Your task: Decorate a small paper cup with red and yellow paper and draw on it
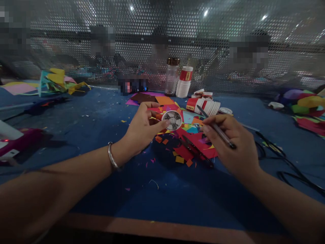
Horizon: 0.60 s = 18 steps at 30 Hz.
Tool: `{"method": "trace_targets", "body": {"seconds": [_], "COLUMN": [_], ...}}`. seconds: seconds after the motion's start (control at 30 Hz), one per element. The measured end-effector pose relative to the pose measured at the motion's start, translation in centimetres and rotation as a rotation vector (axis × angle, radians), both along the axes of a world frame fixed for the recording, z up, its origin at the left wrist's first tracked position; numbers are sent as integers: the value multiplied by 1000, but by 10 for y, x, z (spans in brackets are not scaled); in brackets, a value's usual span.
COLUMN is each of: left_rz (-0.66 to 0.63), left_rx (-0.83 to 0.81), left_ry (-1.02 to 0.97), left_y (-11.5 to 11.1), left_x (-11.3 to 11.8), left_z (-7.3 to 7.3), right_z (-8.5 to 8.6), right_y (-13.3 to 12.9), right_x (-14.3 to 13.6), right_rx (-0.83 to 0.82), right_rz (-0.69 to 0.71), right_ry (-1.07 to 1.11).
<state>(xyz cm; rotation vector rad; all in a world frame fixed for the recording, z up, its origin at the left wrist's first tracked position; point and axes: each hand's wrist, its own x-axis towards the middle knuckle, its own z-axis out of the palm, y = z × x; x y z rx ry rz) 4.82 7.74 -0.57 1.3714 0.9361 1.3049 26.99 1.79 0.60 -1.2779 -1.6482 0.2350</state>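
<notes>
My left hand [142, 130] grips a round white-rimmed disc [175, 121] between thumb and fingers. Dark drawn shapes and a crosshatched centre cover its face, which is turned towards me. Orange shows at its left side, partly behind my fingers. In my right hand [232, 142] is a slim grey pen [221, 133] with a dark end, slanting up to the left, its upper end apart from the disc. Below and between the hands, black scissors [196, 150] lie on red paper [184, 152]. Small orange and yellow scraps [179, 159] are scattered around them.
Behind stand a clear bottle [171, 79] and stacked paper cups [183, 88]; another cup stack [203, 106] lies sideways. A black cable [291, 159] curls at right. Coloured paper is piled at left [58, 81] and right [309, 103]. A perforated metal screen [142, 57] closes the back.
</notes>
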Motion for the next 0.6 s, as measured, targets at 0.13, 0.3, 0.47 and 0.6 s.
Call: {"method": "trace_targets", "body": {"seconds": [0.13, 0.3, 0.47, 0.6], "left_rz": [-98, -135, -133, -125], "left_rx": [-10, -56, -42, 13], "left_ry": [-25, 18, 34, 58], "left_y": [-12, -17, -16, -16], "left_x": [6, 9, 8, 9], "left_z": [1, 2, 1, 0], "right_z": [1, 1, 4, 3], "right_y": [1, 3, 1, 0], "right_x": [-2, -2, -3, -3], "right_rx": [-51, -58, -37, -19], "right_rz": [43, 52, 19, 41], "right_ry": [-58, -44, -3, -32]}}
